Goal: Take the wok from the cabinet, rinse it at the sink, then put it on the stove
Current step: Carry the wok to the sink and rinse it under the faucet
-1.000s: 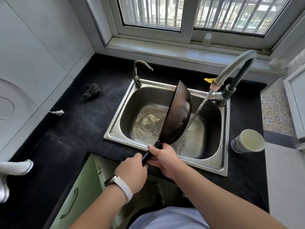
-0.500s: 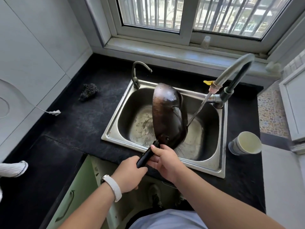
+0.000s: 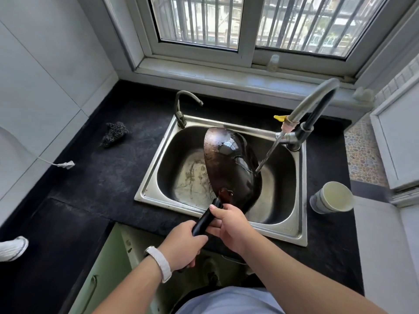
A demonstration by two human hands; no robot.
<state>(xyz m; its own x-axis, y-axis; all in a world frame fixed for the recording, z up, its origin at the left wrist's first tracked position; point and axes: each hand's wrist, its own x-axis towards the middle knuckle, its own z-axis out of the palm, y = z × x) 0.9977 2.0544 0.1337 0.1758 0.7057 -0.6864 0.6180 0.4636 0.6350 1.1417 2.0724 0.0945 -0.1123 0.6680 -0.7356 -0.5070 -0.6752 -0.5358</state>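
Note:
A dark wok (image 3: 229, 164) is held tilted on its side over the steel sink (image 3: 158, 177), its wet outer face turned toward me. A thin stream of water runs from the tall faucet (image 3: 310, 105) onto the wok's right side. My right hand (image 3: 229, 225) grips the black handle (image 3: 205, 219) close to the wok body. My left hand (image 3: 183, 245), with a white wristband, holds the handle's lower end.
A smaller tap (image 3: 181, 105) stands at the sink's back left. A steel scourer (image 3: 114, 133) and a white plug lie on the black counter (image 3: 102, 177) to the left. A paper cup (image 3: 333, 197) stands right of the sink. The green cabinet door (image 3: 102, 268) below hangs open.
The wok has rolled about its handle, from edge-on to showing its outer face toward me. Both hands stay on the handle. Water keeps running.

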